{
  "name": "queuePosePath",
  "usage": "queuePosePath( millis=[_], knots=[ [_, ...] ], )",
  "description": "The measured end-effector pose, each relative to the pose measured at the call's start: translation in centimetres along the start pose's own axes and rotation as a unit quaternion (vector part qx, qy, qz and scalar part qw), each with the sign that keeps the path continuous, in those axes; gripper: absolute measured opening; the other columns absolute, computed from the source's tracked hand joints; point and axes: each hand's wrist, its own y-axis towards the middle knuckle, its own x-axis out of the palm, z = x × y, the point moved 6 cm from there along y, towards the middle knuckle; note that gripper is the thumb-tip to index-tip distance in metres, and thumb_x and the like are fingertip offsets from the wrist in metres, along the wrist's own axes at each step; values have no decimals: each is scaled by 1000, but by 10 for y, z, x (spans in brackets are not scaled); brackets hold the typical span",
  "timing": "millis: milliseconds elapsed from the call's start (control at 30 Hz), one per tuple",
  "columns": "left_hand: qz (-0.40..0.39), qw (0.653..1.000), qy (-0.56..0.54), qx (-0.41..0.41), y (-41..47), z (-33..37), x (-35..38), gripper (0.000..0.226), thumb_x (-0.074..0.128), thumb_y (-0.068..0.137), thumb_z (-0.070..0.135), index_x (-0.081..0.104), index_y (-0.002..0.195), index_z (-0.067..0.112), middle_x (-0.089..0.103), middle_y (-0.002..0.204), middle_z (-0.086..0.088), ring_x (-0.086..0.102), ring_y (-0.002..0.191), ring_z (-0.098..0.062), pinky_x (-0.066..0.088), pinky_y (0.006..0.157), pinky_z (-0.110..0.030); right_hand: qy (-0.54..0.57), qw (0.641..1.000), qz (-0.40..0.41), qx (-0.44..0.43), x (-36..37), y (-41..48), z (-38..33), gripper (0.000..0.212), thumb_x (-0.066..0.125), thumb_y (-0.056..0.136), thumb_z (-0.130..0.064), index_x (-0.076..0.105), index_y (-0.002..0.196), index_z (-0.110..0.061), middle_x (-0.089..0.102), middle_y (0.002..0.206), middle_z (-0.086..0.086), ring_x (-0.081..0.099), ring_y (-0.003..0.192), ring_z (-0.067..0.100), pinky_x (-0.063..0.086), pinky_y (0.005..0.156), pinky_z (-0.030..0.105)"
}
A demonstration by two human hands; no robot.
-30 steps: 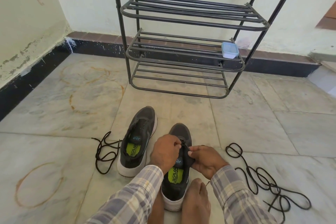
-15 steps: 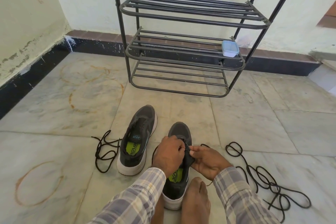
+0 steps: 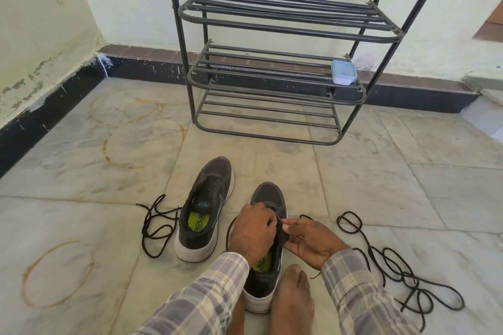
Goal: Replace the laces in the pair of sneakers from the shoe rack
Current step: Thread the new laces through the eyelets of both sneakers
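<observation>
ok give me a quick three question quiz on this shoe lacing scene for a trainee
1. True or false: the small blue-lidded plastic box sits on the lowest shelf of the dark metal shoe rack.
2. What are the left hand and right hand both working on? A) the nearer dark grey white-soled sneaker B) the farther dark grey white-soled sneaker C) the plastic box
3. On which side of the person does the larger tangle of black laces lie?

Key: 1 false, it sits one shelf higher. 2 A. 3 the right.
</observation>
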Motion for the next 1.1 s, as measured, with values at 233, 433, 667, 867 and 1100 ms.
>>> queuePosePath(
  millis=[233,433,667,867,1100],
  knots=[
    [5,997,75,32,1,9,-2,26,43,101,29,64,112,20,59,115,1,47,105,-18,42,93,-32,-8,1000,4,-14,1,-2,-3,22,51,96,6,72,90,6,72,89,20,68,83,27,60,81,37],
    [-15,980,192,44,3,15,-1,28,42,102,30,60,121,20,57,126,-2,47,115,-23,39,98,-40,-85,996,29,-28,4,0,-2,28,45,89,20,68,93,4,71,86,19,68,83,26,59,81,36],
    [-53,981,177,56,7,14,-1,28,51,99,27,61,125,23,58,128,0,46,118,-21,35,103,-38,-134,987,72,-50,3,2,-3,16,54,95,7,65,88,-1,67,80,14,64,75,20,59,71,31],
    [20,998,50,20,-7,-2,-10,50,57,90,22,43,136,35,42,135,8,38,123,-16,32,107,-35,124,986,101,-50,-6,13,-7,20,41,99,-8,56,88,-1,60,84,16,61,83,27,52,85,40],
    [42,997,15,-64,-14,-16,-13,63,63,90,29,31,143,36,32,144,5,32,134,-18,27,117,-37,-16,988,142,-64,-24,10,-30,20,47,94,-12,47,74,-12,34,50,0,26,38,12,25,38,21]
  ],
)
